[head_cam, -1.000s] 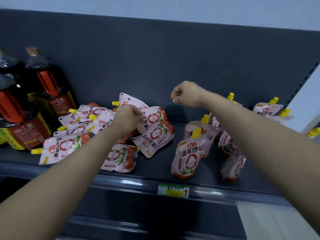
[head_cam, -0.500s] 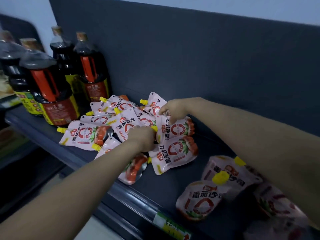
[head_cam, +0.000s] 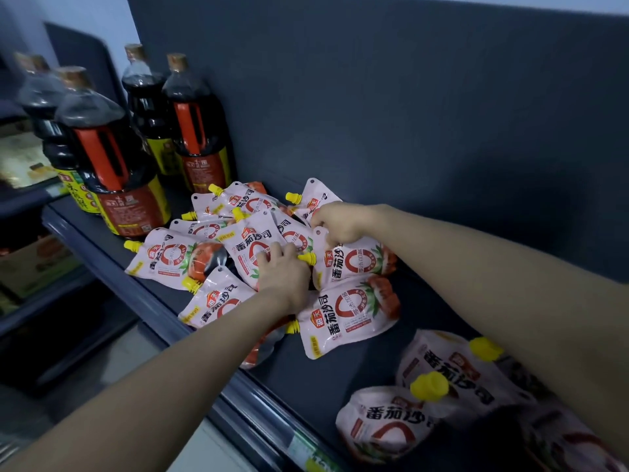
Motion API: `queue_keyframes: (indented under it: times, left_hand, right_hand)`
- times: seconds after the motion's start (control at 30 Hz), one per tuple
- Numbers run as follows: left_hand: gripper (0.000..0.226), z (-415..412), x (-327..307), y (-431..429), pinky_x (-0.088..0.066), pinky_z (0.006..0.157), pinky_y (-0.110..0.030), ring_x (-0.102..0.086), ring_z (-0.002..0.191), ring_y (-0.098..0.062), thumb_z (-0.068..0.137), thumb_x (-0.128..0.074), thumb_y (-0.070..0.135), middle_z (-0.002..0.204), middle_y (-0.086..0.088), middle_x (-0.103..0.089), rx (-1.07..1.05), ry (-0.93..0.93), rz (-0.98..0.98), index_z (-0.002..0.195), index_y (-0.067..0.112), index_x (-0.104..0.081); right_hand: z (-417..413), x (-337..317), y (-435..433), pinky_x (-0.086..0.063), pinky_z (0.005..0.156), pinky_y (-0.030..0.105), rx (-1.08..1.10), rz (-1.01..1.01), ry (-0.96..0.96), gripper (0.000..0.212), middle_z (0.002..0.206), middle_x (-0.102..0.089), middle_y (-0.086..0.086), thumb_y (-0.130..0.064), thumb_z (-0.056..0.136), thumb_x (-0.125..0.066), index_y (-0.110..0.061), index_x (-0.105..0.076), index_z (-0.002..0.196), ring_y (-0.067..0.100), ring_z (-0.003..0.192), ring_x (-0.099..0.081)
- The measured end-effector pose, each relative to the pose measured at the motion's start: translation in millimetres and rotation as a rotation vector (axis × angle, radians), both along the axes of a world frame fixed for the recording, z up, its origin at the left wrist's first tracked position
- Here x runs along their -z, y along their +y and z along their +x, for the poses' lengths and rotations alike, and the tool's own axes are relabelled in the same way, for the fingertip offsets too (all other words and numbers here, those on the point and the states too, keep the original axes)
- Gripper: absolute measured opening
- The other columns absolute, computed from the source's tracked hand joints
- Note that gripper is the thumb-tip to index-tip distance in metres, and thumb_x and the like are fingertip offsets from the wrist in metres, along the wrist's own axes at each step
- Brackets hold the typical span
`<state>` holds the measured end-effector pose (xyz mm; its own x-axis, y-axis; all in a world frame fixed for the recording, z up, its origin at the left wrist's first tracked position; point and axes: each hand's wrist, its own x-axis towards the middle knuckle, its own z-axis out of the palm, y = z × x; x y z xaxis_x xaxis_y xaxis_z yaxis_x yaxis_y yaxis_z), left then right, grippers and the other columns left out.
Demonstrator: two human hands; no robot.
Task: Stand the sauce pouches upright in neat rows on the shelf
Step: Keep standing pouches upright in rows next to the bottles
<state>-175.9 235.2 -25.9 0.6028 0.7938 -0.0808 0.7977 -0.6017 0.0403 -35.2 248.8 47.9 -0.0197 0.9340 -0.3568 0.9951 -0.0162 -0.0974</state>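
Several pink-and-white sauce pouches [head_cam: 350,315] with yellow caps lie flat in a jumbled pile on the dark shelf [head_cam: 326,376]. My left hand [head_cam: 286,270] lies on top of the pile, its fingers curled onto one flat pouch [head_cam: 248,250] beside a yellow cap [head_cam: 307,258]. My right hand [head_cam: 337,223] reaches in from the right and grips the top edge of another lying pouch [head_cam: 357,264]. At the lower right, two pouches [head_cam: 388,424] [head_cam: 456,373] stand upright, partly cut off by my right forearm.
Large dark sauce bottles [head_cam: 112,158] with red handles stand at the shelf's left end, two more bottles [head_cam: 197,131] behind them. The grey back panel [head_cam: 408,131] closes the rear. A price tag [head_cam: 306,451] sits on the front rail. Lower shelves hold boxes [head_cam: 30,264].
My right hand came down from above the upright pouches to the flat pile. My left hand stayed on the pile. The view swung left and closer.
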Motion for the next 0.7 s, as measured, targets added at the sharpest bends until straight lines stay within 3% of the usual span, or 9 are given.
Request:
queue_keyframes:
  times: [0.1,0.2,0.3,0.4,0.47,0.57,0.7]
  left_hand:
    - [0.029,-1.2,-4.7,-1.3,-0.027,0.100,-0.048,-0.033,0.114,-0.032,0.077,-0.062,0.033,0.117,-0.010,-0.046,-0.009,-0.074,-0.051,0.098,0.013,-0.067]
    - [0.021,-1.5,-16.1,-1.3,-0.030,0.092,-0.044,-0.037,0.106,-0.030,0.075,-0.062,0.023,0.101,-0.009,-0.048,0.002,-0.177,-0.100,0.090,0.009,-0.066]
    - [0.010,-1.3,-30.2,-3.4,-0.034,0.080,-0.040,-0.043,0.094,-0.028,0.076,-0.059,0.020,0.084,-0.008,-0.052,0.073,-0.277,-0.164,0.073,0.012,-0.064]
    - [0.013,4.9,-42.6,-7.7,-0.045,0.067,-0.034,-0.057,0.072,-0.025,0.077,-0.054,0.009,0.073,-0.009,-0.062,0.130,-0.392,-0.283,0.066,0.012,-0.060]
    - [0.013,13.9,-52.6,-10.9,-0.043,0.062,-0.030,-0.057,0.070,-0.026,0.081,-0.053,0.008,0.080,-0.011,-0.066,0.182,-0.465,-0.311,0.069,0.012,-0.059]
    - [0.013,29.4,-66.4,-17.8,-0.039,0.064,-0.029,-0.054,0.074,-0.021,0.084,-0.052,0.009,0.090,-0.010,-0.068,0.311,-0.526,-0.276,0.075,0.014,-0.060]
    - [0.014,49.9,-78.2,-28.2,-0.049,0.070,-0.031,-0.064,0.083,-0.025,0.084,-0.054,0.009,0.089,-0.009,-0.070,0.396,-0.597,-0.275,0.079,0.012,-0.067]
  right_hand:
    - [2.3,-12.5,-5.7,-0.029,0.048,0.021,0.035,0.024,-0.043,0.020,0.073,-0.040,-0.005,-0.002,0.085,-0.063,-0.010,-0.063,0.104,0.021,0.082,-0.043]
    - [11.4,-25.4,-13.8,-0.026,0.049,0.025,0.097,0.055,-0.090,0.015,0.071,-0.039,0.000,0.001,0.082,-0.062,-0.010,-0.053,0.082,0.022,0.078,-0.040]
    - [21.1,-40.8,-31.5,-0.026,0.050,0.027,0.183,0.089,-0.147,0.030,0.065,-0.037,-0.001,0.006,0.081,-0.053,-0.012,-0.040,0.062,0.021,0.075,-0.040]
    - [32.8,-58.8,-62.0,-0.033,0.051,0.028,0.318,0.129,-0.207,0.035,0.066,-0.044,-0.001,0.006,0.082,-0.047,-0.017,-0.041,0.057,0.023,0.078,-0.048]
    - [39.9,-66.7,-85.4,-0.039,0.059,0.030,0.409,0.149,-0.232,0.025,0.079,-0.054,0.006,0.004,0.084,-0.047,-0.011,-0.052,0.064,0.025,0.082,-0.053]
    - [50.9,-67.0,-115.8,-0.043,0.066,0.028,0.557,0.129,-0.257,0.020,0.100,-0.064,0.014,-0.003,0.088,-0.049,0.002,-0.067,0.095,0.029,0.089,-0.060]
    - [64.3,-60.9,-143.5,-0.040,0.056,0.025,0.710,0.165,-0.290,0.012,0.083,-0.059,0.010,-0.008,0.085,-0.052,-0.005,-0.064,0.083,0.026,0.072,-0.053]
